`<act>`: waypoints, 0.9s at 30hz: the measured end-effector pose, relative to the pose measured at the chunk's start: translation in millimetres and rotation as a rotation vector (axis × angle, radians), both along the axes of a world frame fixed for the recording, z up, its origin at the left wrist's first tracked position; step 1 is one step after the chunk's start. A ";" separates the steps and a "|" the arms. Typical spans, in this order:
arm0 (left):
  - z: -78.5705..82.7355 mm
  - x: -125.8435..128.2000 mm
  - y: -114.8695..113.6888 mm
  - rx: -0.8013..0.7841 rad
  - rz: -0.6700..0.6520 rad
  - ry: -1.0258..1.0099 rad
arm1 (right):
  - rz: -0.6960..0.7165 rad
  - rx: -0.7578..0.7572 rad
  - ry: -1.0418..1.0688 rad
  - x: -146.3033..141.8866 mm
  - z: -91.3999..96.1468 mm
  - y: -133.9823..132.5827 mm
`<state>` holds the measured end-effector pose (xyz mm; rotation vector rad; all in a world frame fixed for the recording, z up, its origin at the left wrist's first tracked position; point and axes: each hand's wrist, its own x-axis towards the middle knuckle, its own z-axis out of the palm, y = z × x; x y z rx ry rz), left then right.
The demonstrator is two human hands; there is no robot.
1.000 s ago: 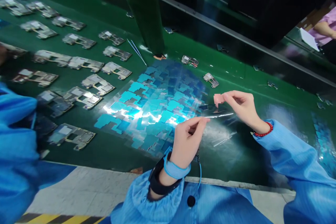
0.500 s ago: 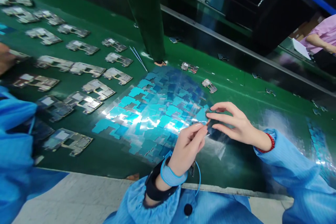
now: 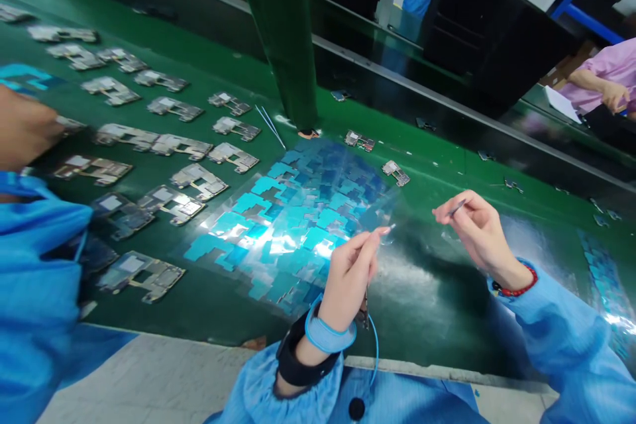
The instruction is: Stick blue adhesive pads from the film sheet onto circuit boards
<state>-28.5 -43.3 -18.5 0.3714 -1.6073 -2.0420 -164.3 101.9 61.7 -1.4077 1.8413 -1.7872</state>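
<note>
My left hand (image 3: pixel 354 271) hovers over the near edge of a clear film sheet (image 3: pixel 298 218) covered with several blue pads, fingers pinched on the sheet's corner. My right hand (image 3: pixel 474 228) is raised to the right of the sheet, thumb and forefinger pinched on a small thin dark piece (image 3: pixel 456 207). Both wrists wear blue sleeves; a blue strap with a cord circles the left wrist, a red bead bracelet the right.
Several circuit boards (image 3: pixel 199 179) lie in rows on the green conveyor belt (image 3: pixel 437 291) to the left. A green post (image 3: pixel 285 33) stands behind the sheet. Another person's sleeve (image 3: pixel 34 265) and hand fill the left edge. A person in pink (image 3: pixel 609 76) sits far right.
My right hand came down to the sheet beside my left fingers, then lifted away to the right with a small dark piece. The pink piece it held a second ago is out of sight.
</note>
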 end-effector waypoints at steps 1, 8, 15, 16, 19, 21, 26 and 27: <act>0.3 -0.2 0.3 0.013 0.019 -0.015 | -0.041 -0.021 -0.085 -1.5 0.5 2.3; 7.8 7.2 4.4 0.052 0.316 0.095 | -0.117 0.170 -0.015 10.4 -0.9 1.9; 7.4 6.2 7.4 -0.135 -0.090 0.051 | 0.017 0.447 0.243 31.6 4.3 -9.7; 6.3 5.2 7.4 -0.125 -0.082 0.041 | 0.010 0.459 0.241 30.9 5.2 -9.4; 1.8 3.3 6.5 -0.048 -0.052 0.018 | -0.083 0.454 0.159 25.1 6.0 -3.9; -0.5 3.2 5.7 0.006 -0.049 0.017 | -0.102 0.444 0.063 21.7 4.2 1.3; 0.1 6.1 8.0 0.070 -0.020 0.010 | -0.098 0.454 0.072 27.7 -3.2 6.6; 0.8 6.3 9.0 0.078 -0.016 0.006 | -0.143 0.431 0.178 30.2 -3.9 7.0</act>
